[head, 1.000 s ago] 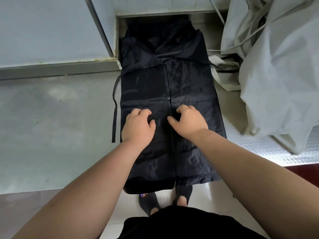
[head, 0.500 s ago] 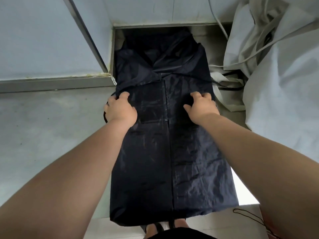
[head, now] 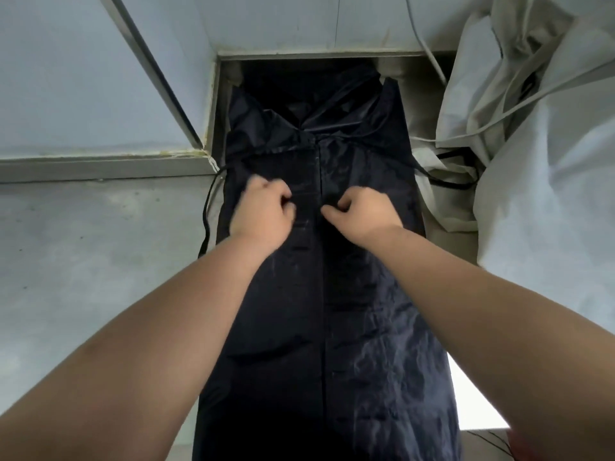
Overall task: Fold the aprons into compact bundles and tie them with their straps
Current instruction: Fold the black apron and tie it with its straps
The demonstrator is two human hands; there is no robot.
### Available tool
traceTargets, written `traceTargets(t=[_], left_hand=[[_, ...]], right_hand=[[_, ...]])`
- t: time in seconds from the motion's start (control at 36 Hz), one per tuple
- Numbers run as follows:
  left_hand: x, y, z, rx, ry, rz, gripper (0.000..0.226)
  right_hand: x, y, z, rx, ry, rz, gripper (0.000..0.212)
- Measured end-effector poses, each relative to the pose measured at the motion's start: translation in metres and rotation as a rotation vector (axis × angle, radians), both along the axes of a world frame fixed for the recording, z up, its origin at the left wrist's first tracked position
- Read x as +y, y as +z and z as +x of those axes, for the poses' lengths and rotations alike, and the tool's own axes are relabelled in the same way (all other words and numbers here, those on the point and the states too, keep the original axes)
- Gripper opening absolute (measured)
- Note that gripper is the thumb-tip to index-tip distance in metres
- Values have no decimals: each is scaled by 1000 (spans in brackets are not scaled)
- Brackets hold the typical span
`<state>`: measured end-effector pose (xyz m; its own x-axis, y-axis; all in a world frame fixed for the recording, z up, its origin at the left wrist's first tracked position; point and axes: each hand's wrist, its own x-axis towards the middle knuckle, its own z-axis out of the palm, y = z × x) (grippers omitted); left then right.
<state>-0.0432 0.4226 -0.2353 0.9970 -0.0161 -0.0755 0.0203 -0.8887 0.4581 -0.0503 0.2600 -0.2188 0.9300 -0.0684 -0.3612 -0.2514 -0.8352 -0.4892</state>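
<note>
Lying lengthwise on the grey surface (head: pixel 83 261), the dark navy apron (head: pixel 366 327) forms a long narrow strip, its two side flaps meeting along a centre line. Its near end runs out of view. The cloth looks thin, glossy and crinkled, so it is probably light, limp and slippery and apt to slide open unless taken across its full width at the folded edges. A thin black strap (head: pixel 206 221) trails off its left edge onto the surface, free for tying later. Both arms reach forward, palms down. The left hand (head: pixel 263 211) and right hand (head: pixel 362 211) sit either side of the centre line, just below the bib. Each grip is curled, knuckles up, on the cloth — whether any fabric is pinched cannot be told through the blur. A pale fabric heap (head: pixel 549 194) lies to the right.
</note>
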Motion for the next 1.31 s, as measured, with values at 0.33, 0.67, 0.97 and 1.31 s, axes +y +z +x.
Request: traceTargets(t=[0.33,0.67,0.97,1.31], left_hand=[[-18,-2,-34,155,-43,4,36],[-28,-1,-31,163,-45,83,28],[-22,-2,-29,163,-53,-85,19],[-4,-8,-58,66,-236,102,40]], right_hand=[[12,1,-3,106,59,-100,31],[17,1,1,150,138,-166,32],[13,-2,-3,64,168,-14,25],[-5,-12,-41,-31,294,-222,47]])
